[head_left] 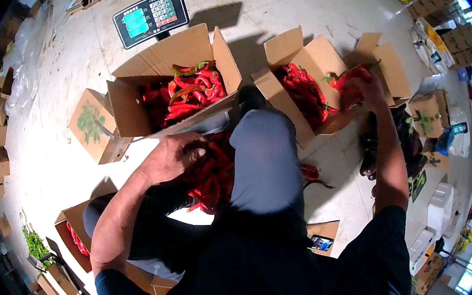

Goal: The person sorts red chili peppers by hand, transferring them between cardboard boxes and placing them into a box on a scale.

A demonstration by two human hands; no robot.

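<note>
Because the left carton (168, 52) and the middle carton (289, 115) stand to either side of the person's raised knee (264, 156), both seem within easy reach. The right hand (369, 88) is closed around a bunch of red peppers (349, 84) at the right edge of the middle carton, whose flaps (282, 46) stand spread, probably leaving a free way in. The left hand (172, 158) is half curled at a loose pepper heap (216, 165) beside the leg; from where I stand I cannot tell whether it has hold of any. More peppers (187, 92) fill the left carton, and behind it a scale display (150, 18) is angled towards the person, presumably for easy reading
</note>
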